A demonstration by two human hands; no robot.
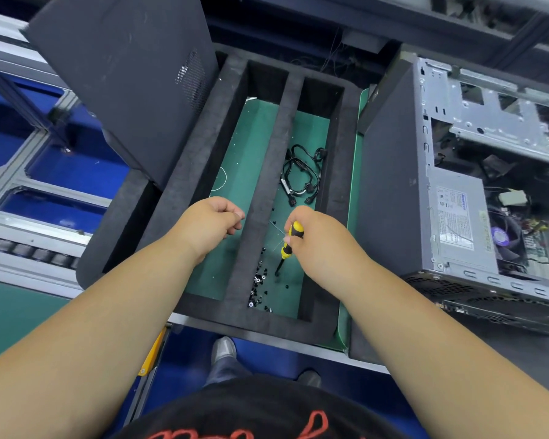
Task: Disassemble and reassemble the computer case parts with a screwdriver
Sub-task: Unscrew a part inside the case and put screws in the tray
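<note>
My right hand [317, 240] grips a yellow and black screwdriver [288, 245], tip down over several small black screws [259, 285] lying in the right compartment of the black foam tray [260, 217]. Over the tray's left compartment hovers my left hand [213, 221], fingers curled, nothing visible in it. The opened computer case [463, 198] lies to the right, its power supply and wiring exposed. A black side panel [124, 77] leans at the upper left.
A coil of black cables [303, 175] lies further back in the tray's right compartment. A green mat [257, 147] lines the tray's floor. Grey aluminium rails [29, 198] and blue floor are at the left. My shoes [224, 350] show below the table edge.
</note>
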